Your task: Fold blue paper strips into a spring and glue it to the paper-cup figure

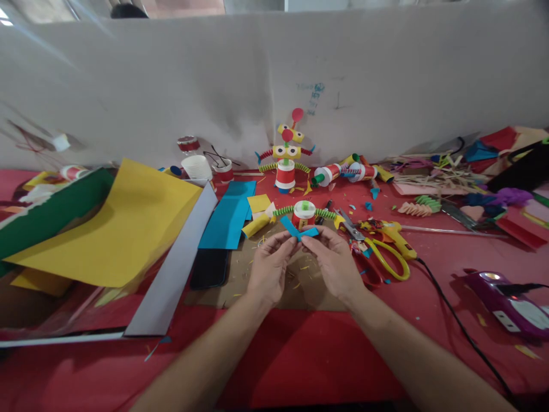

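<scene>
Between my two hands is a blue paper strip (299,233), bent into a V with its two ends pointing up and outward. My left hand (274,260) pinches it near the fold from the left. From the right, my right hand (328,254) pinches the same strip with thumb and fingers. Just behind the strip stands a paper-cup figure (303,209) with a white top, a green tab and folded green paper arms. A yellow paper tube (256,226) lies beyond my left hand. Brown cardboard (240,280) with yellow scraps lies under both hands.
Scissors (388,257) and a yellow glue gun (397,237) with a black cord lie right of my hands. Blue sheets (227,214) and a dark phone (209,268) are at left, beside a large yellow sheet (124,229). A finished-looking cup figure (285,171) stands by the white partition (171,86).
</scene>
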`<state>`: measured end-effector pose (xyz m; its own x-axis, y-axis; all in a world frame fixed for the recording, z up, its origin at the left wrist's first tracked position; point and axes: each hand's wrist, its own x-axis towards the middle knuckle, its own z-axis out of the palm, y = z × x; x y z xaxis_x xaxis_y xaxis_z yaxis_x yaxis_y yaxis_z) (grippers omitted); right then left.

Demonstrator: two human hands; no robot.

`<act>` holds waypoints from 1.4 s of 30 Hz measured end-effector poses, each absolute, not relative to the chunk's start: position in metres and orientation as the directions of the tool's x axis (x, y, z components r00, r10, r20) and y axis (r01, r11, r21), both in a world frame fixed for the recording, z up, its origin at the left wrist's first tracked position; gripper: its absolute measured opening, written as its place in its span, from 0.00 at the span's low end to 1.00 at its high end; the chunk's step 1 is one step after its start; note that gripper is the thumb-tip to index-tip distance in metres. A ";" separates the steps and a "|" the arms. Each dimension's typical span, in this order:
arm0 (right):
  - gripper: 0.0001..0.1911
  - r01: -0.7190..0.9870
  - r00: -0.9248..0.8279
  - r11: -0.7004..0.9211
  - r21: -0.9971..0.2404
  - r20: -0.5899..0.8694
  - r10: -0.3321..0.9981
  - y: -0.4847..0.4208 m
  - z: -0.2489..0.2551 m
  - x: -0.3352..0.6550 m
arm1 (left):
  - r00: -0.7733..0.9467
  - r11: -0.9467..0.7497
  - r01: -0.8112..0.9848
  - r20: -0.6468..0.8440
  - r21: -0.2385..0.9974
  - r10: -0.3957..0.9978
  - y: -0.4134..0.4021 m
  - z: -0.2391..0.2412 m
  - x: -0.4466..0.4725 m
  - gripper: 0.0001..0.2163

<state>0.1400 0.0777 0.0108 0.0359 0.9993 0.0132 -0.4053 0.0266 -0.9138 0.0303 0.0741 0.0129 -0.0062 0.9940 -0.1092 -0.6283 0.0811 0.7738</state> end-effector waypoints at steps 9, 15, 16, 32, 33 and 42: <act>0.09 -0.168 0.031 0.133 -0.977 0.129 0.991 0.074 0.008 0.141 | 0.007 0.069 -0.597 -0.081 0.800 0.997 0.072 0.012 0.030 0.07; 0.11 -0.055 -0.011 0.160 -0.986 0.161 0.987 0.075 0.008 0.146 | 0.013 0.119 -0.538 -0.133 0.834 0.991 0.073 0.016 0.027 0.07; 0.11 -0.048 -0.015 0.158 -0.986 0.159 0.987 0.075 0.009 0.146 | 0.007 0.121 -0.520 -0.137 0.846 0.991 0.073 0.016 0.026 0.06; 0.06 -0.118 0.042 0.115 -0.986 0.110 0.993 0.077 0.014 0.147 | 0.075 0.153 -0.547 -0.134 0.823 0.988 0.071 0.019 0.028 0.06; 0.06 -0.098 0.045 0.127 -0.987 0.123 0.991 0.077 0.015 0.148 | 0.081 0.156 -0.554 -0.133 0.817 0.988 0.071 0.019 0.028 0.06; 0.05 -0.232 0.030 0.060 -0.971 0.055 0.998 0.075 0.017 0.144 | 0.043 0.141 -0.611 -0.145 0.779 0.989 0.073 0.013 0.028 0.04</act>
